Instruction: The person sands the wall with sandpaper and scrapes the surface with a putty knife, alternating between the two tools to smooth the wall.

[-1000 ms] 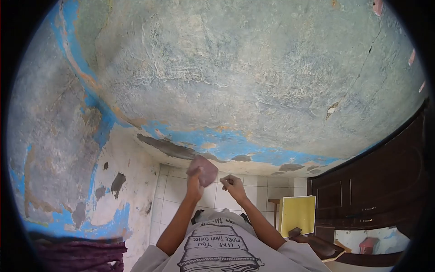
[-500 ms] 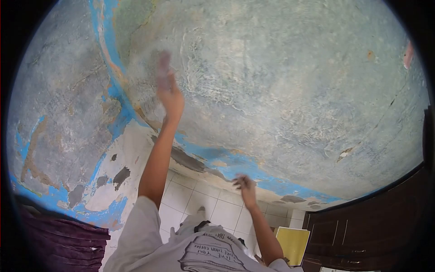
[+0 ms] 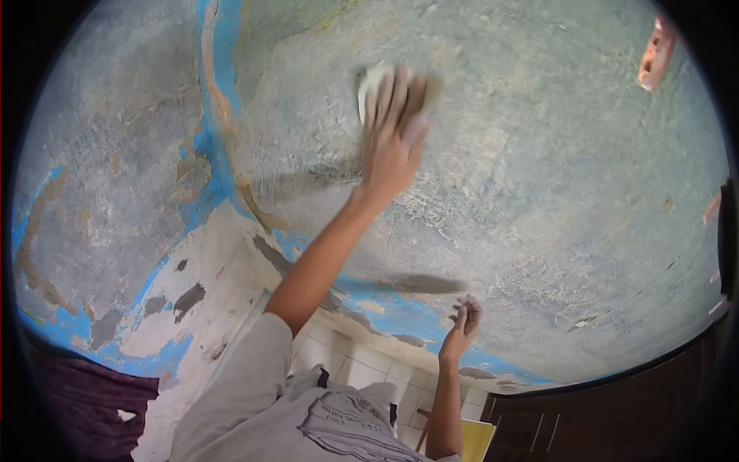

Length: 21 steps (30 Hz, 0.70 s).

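My left hand [image 3: 394, 127] is raised on the patchy grey-green wall [image 3: 523, 146], its fingers laid over a thin pale pad [image 3: 376, 79] that is pressed to the surface. Motion blurs the pad and fingertips. Lower down, my right hand [image 3: 464, 323] hangs before the blue-stained lower part of the wall, fingers loosely bent and apart, with nothing seen in it.
A wall corner with a blue paint strip [image 3: 219, 162] stands at the left. Dark purple cloth [image 3: 85, 393] hangs at the lower left. Brown cabinets [image 3: 600, 416] and a yellow panel [image 3: 477, 440] are at the lower right. White floor tiles [image 3: 362, 362] show below.
My left hand has moved right across the wall with the pad, which now lies flatter under the fingers. My right hand has shifted slightly right. The view has turned a little.
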Motion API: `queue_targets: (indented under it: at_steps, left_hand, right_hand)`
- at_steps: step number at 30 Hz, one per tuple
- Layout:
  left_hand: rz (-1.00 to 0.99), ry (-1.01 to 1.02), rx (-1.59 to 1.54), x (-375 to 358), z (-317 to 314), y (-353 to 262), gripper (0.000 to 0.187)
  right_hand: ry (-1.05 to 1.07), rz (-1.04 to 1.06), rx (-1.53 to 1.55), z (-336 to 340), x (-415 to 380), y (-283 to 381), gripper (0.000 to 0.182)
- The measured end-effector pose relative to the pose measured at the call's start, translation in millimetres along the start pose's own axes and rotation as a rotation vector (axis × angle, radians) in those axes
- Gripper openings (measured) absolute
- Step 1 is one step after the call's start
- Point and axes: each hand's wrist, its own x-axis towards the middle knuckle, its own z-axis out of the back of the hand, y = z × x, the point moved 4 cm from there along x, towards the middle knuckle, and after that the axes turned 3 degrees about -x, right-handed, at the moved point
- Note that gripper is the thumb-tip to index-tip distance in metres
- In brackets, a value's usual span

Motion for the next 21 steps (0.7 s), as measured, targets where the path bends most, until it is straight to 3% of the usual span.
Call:
queue_targets:
  at_steps: [3, 6, 9, 11, 15, 17, 19, 21]
  left_hand:
    - [-0.026, -0.043, 0.082, 6.1, 9.9, 9.7, 0.053]
    - [0.18, -0.061, 0.029, -90.9, 0.3, 11.2, 0.053]
    - [0.394, -0.029, -0.027, -178.6, -7.8, 10.8, 0.055]
    - [0.408, -0.068, -0.007, -155.9, -6.9, 17.4, 0.056]
    - [0.068, -0.122, -0.044, -11.5, 33.5, 38.4, 0.053]
    - [0.035, -0.097, -0.04, 19.8, 43.3, 41.1, 0.052]
    - [0.064, -0.088, 0.038, 13.3, 42.0, 41.1, 0.052]
    - [0.15, -0.116, 0.059, -37.5, 30.2, 42.7, 0.054]
  right_hand:
    - [-0.147, 0.077, -0.013, -13.7, 6.6, 20.4, 0.036]
    - [-0.226, 0.312, -0.174, -38.1, 6.4, 54.3, 0.044]
    - [-0.204, 0.22, -0.16, -63.9, -2.1, 43.6, 0.055]
    - [-0.135, 0.178, -0.16, -76.2, 0.0, 49.8, 0.061]
    - [-0.121, 0.236, -0.148, -70.2, 3.1, 58.2, 0.067]
    - [-0.13, 0.224, -0.198, -66.4, 0.5, 55.7, 0.069]
    - [-0.084, 0.182, -0.229, -74.6, 0.1, 41.9, 0.071]
    - [-0.054, 0.186, -0.294, -83.8, 1.6, 38.9, 0.074]
